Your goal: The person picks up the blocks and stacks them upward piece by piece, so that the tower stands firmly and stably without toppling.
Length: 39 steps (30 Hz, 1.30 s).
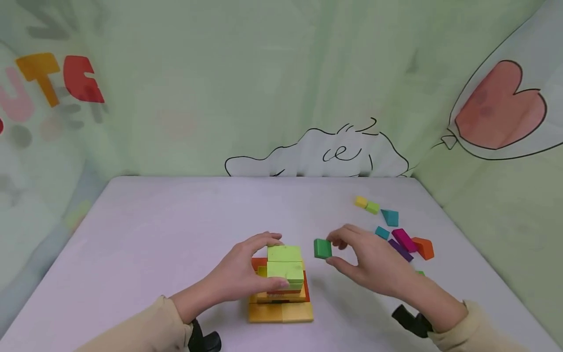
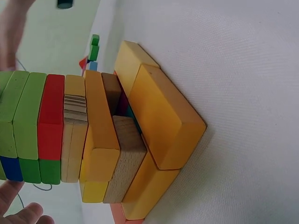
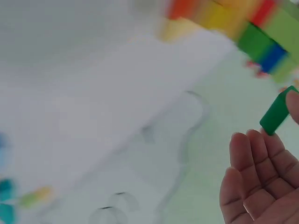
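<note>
A stacked tower of wooden blocks (image 2: 98, 126) stands on orange blocks, with light green blocks (image 1: 285, 269) on top. My left hand (image 1: 246, 269) holds the top of this tower, thumb at the front and fingers behind. In the left wrist view its fingertips appear beside a blue block (image 2: 11, 169) and green blocks (image 2: 31, 171). To the right of the tower, my right hand (image 1: 369, 259) pinches a small green block (image 1: 323, 249) between thumb and fingers, raised and apart from the tower. The right wrist view shows that green block (image 3: 275, 113) at the fingertips.
Loose blocks lie on the white table (image 1: 176, 210) at the right: a yellow block (image 1: 361, 201), a teal triangle block (image 1: 390, 217), a magenta block (image 1: 403, 240), a purple block (image 1: 400, 250) and an orange block (image 1: 424, 248). Printed fabric walls (image 1: 198, 88) surround the table.
</note>
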Motion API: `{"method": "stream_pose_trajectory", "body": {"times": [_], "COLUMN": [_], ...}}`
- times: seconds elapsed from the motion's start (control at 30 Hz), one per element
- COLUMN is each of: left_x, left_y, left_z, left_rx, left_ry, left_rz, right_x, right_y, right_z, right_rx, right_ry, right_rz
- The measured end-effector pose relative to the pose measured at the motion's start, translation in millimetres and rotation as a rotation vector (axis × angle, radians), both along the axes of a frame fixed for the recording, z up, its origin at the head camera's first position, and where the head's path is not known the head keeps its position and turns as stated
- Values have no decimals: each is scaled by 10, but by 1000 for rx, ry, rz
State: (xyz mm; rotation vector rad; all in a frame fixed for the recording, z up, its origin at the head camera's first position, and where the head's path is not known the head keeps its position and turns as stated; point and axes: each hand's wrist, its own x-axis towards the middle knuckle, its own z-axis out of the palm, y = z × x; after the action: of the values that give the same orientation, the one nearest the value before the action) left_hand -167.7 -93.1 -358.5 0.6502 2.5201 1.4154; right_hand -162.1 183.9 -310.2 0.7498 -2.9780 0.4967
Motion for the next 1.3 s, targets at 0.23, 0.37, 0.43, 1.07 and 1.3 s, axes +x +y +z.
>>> {"method": "stream_pose_trajectory", "body": {"times": [0.23, 0.37, 0.43, 1.07, 1.3], "left_x": [-38, -49, -51, -62, -53], "left_y": [51, 74, 75, 33, 3], "left_z": [13, 28, 33, -6, -19], "left_rx": [10, 9, 9, 42, 41], "left_ry": [-4, -4, -7, -75, -63], "left_rz": [-32, -40, -44, -30, -25], "right_x": [-117, -145, -154, -182, -195], "right_y": [-405, -509, -530, -643, -675], "right_z": [254, 233, 217, 158, 138], "right_rx": [25, 52, 59, 39, 45], "right_ry": [46, 32, 31, 23, 3], "right_rz": [222, 256, 261, 262, 262]}}
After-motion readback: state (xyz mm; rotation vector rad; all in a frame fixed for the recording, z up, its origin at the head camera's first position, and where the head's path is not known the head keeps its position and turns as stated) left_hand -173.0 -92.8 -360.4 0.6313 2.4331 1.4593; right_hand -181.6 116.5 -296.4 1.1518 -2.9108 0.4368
